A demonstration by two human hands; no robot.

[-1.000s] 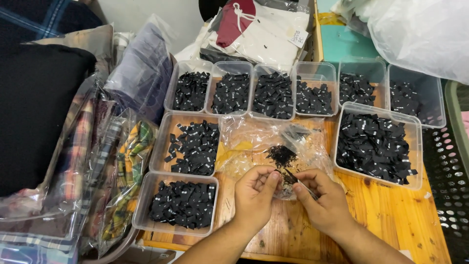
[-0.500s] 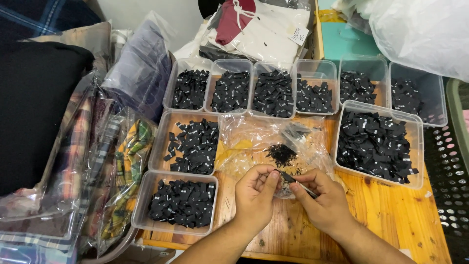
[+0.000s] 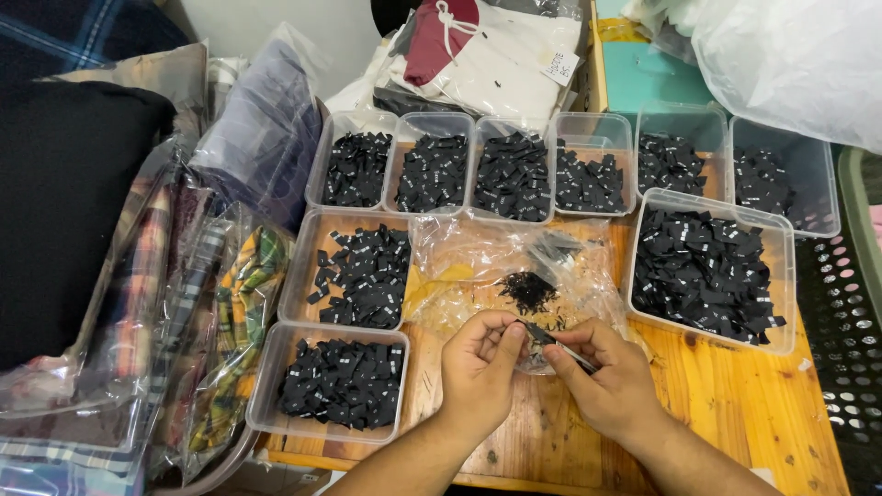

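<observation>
Since the earlier frames the two hands have held nearly the same spot at the near edge of the counter (image 3: 735, 404); the thin dark tool has tilted slightly, its tip now brought up against the left thumb. Left hand (image 3: 480, 367): fingers curled in, thumb and forefinger pinched close together on something very small and dark; cannot tell exactly what it is. Right hand (image 3: 611, 377): fingers closed around a slim dark pointed tool (image 3: 551, 340), likely tweezers or a pick, which runs from the right fingers up and leftward to the left fingertips. Just beyond the fingertips lies a crumpled clear plastic bag (image 3: 478, 266), spread flat, with a small heap of tiny black pieces (image 3: 527, 290) on it. Left of the left fingers, two clear plastic tubs of folded black fabric labels: a near tub (image 3: 342, 381) and one behind it (image 3: 363, 274). Right of the right fingers, a larger tub (image 3: 707, 271) of the same black labels. Farther beyond the fingers, a row of six smaller tubs (image 3: 514, 174), all holding black labels. Far left of the hands, bagged plaid garments (image 3: 230, 321) stacked beside the counter. Beyond the tub row, folded white and maroon clothing (image 3: 496, 46).
</observation>
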